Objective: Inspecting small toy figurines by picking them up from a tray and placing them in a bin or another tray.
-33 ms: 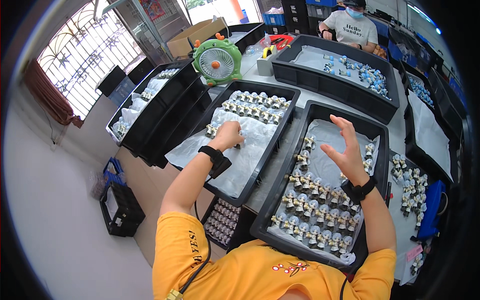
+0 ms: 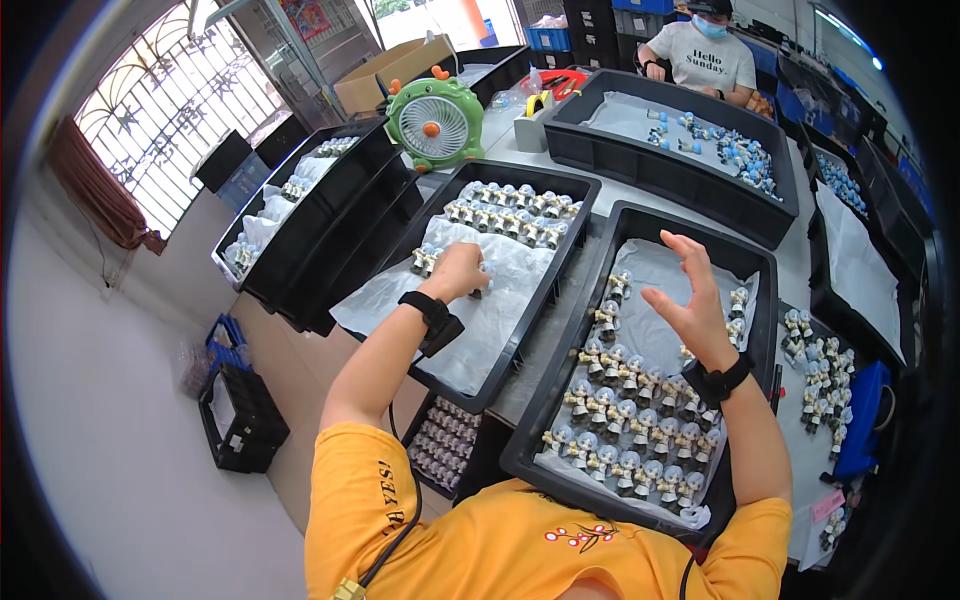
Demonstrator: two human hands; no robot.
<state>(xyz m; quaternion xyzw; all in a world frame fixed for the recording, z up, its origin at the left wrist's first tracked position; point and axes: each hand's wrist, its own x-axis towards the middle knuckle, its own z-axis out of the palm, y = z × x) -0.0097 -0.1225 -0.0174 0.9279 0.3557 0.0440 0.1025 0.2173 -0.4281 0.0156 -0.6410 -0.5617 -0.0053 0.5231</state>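
My left hand is over the left black tray, its fingers closed around a small figurine mostly hidden behind them. Just left of those fingers, a pale-haired figurine lies on the white sheet. Rows of similar figurines fill the far end of that tray. My right hand hovers above the right black tray, empty, thumb and fingers spread. Below it, several rows of figurines in cream and dark colours line the near part of the right tray.
A green animal-shaped fan stands behind the left tray. Stacked black trays are at the left. A large tray of blue-headed pieces lies far right, with a masked person behind it. More figurines rest at the right.
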